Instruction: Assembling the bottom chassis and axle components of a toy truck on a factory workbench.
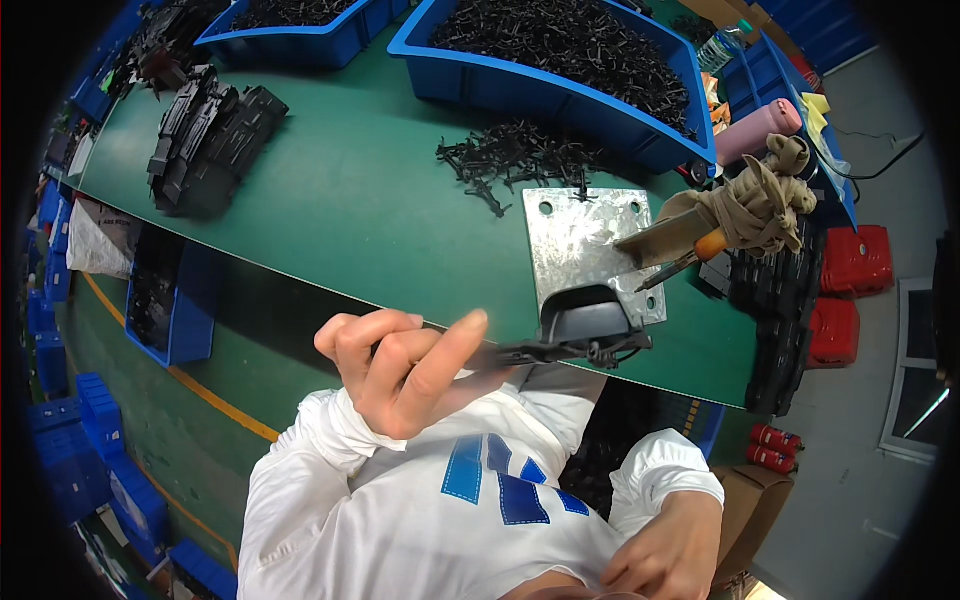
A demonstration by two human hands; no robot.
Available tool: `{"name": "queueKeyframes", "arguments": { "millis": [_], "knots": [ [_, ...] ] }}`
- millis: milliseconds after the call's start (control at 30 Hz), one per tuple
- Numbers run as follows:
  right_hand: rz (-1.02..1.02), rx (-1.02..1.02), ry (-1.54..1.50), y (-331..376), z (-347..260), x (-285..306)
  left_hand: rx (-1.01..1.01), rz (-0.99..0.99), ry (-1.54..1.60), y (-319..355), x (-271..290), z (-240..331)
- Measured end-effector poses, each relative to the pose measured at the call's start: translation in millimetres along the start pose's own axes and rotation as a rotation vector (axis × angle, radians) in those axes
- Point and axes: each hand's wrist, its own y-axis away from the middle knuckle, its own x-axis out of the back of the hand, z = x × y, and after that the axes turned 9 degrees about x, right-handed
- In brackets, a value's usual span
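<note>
My left hand [405,365] grips one end of a black plastic part [590,322] with a hollow, tray-like face. Held level past the table's near edge, the part overlaps the lower side of a drilled metal plate [575,245]. Down at the lower right, my right hand [668,548] is raised close to my upper chest, its fingers curled and their tips hidden. Above the plate, a pointed tool with an orange handle [711,245], like a soldering iron, is tied up in a beige cloth wrap [765,200].
A large blue bin [550,105] of small black parts stands at the table's back. A loose pile of small black parts [515,155] lies before it. Black mouldings [215,140] are stacked at left, others [765,310] at right. A pink bottle [758,130] lies by the bin.
</note>
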Motion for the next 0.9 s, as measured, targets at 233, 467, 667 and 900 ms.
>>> {"name": "queueKeyframes", "arguments": {
  "millis": [233, 467, 667, 900],
  "knots": [
    [0.102, -0.066, -0.064, 8.9, 35.4, 26.8, 0.165, -0.086, -0.019, 0.2, 10.1, -12.0],
    [0.770, -0.466, 0.001, 81.9, 52.7, -13.3, 0.403, -0.003, -0.198, -33.8, 13.2, -153.7],
    [1.104, -0.611, 0.012, 92.9, 60.7, -28.6, 0.426, 0.056, -0.630, -65.0, 47.9, -289.9],
    [1.062, -0.626, -0.032, 82.7, 74.9, -26.9, 0.473, -0.106, -0.595, -15.2, -12.7, -262.6]
  ]
}}
